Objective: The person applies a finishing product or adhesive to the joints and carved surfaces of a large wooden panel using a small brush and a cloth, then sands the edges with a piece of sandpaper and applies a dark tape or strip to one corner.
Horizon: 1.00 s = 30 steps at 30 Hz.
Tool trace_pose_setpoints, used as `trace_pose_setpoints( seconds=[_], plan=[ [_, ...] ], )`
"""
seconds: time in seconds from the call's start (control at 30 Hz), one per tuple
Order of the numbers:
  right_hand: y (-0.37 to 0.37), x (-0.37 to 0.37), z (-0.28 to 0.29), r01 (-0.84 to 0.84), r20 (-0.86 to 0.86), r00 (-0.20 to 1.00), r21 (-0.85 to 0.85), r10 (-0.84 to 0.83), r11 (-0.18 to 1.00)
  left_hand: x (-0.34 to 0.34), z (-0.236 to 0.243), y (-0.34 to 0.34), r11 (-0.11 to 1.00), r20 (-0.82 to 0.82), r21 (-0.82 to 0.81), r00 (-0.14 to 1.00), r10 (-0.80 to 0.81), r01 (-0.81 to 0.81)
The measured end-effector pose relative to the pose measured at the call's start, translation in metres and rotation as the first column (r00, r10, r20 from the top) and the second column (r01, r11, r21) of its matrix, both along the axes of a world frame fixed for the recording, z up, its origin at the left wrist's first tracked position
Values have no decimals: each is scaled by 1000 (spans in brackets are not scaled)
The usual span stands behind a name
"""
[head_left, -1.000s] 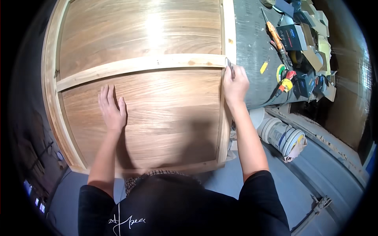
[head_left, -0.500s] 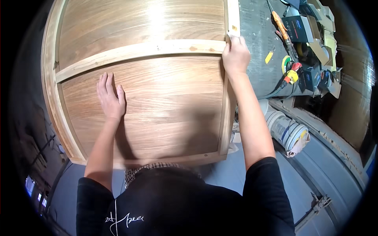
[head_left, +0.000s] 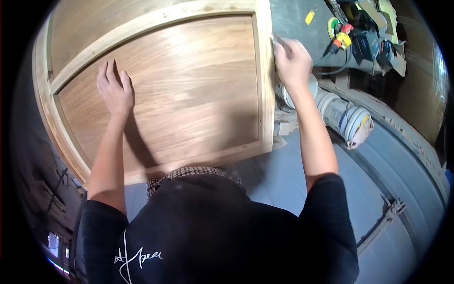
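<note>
A large framed wooden panel lies before me, with a pale crossrail between two brown inset boards. My left hand rests on the nearer board, fingers stretched, close to the crossrail's left part. At the panel's right edge is my right hand, its fingers curled closed beside the outer face of the pale side rail. A small thin piece seems to be pinched at its fingertips, but the fingers mostly hide it and its kind is unclear.
Right of the panel, a grey-topped bench holds a yellow-and-red power tool with a hose, a small yellow tool and several open boxes. White buckets lie below, and a blue-grey surface extends beneath.
My right hand has come off the crossrail joint and now sits lower along the side rail's outer edge. The view has shifted, so the panel appears higher. My left hand stays flat on the board.
</note>
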State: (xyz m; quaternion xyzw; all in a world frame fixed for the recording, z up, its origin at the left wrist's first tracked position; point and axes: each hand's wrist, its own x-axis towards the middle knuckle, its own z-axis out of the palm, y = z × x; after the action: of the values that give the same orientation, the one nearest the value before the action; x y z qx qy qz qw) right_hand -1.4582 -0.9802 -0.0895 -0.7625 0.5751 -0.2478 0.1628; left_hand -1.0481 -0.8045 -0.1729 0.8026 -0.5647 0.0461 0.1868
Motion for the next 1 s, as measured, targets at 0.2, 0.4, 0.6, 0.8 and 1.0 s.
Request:
trace_pose_setpoints(
  seconds=[0.2, 0.4, 0.6, 0.8, 1.0],
  plan=[
    [191, -127, 33, -193, -335, 921, 58, 201, 980, -2, -9, -2, 997, 20, -61, 999, -48, 49],
    [277, -118, 48, -426, -393, 790, 199, 470, 882, 15, -23, 1, 996, 53, -62, 997, -57, 60],
    [260, -144, 32, -585, -414, 665, 229, 622, 778, -12, 10, 40, 969, -329, 28, 918, -223, 245],
    [229, -125, 29, -810, -273, 514, 157, 813, 565, -102, 49, 151, 970, -384, 142, 915, -128, 196],
    [219, -118, 20, -882, -234, 425, 109, 874, 458, -188, 42, 189, 981, -234, 193, 971, 56, -10]
  ],
)
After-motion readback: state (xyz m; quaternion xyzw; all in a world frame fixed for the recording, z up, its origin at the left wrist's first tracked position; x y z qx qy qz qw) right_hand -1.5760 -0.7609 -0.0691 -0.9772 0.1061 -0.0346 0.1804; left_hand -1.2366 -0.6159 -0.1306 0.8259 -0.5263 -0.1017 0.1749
